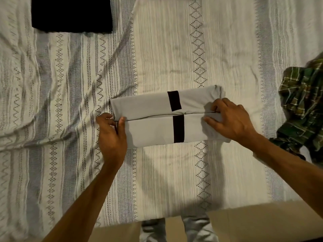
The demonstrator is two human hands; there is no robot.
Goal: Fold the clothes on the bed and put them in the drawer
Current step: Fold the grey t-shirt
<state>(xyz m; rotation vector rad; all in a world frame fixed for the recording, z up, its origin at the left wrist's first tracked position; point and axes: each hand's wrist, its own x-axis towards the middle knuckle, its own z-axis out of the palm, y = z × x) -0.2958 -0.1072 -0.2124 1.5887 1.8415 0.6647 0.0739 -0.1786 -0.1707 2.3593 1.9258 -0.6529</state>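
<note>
bed point(174, 49) | grey garment point(150, 130) long axis left-right | hands at ends

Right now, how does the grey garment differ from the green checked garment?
The grey garment is folded into a neat rectangle; the green checked garment lies crumpled. The grey one is plain with a black stripe and sits mid-bed, held by the left hand and right hand; the checked one lies untouched at the right edge. Both rest on the bedspread.

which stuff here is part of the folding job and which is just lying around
In the job:
- grey garment with black stripes, folded, gripped at both ends by the left hand and right hand
- green plaid shirt, crumpled, not yet folded
- black garment, lying flat

Just there:
- patterned bedspread
- floor
</note>
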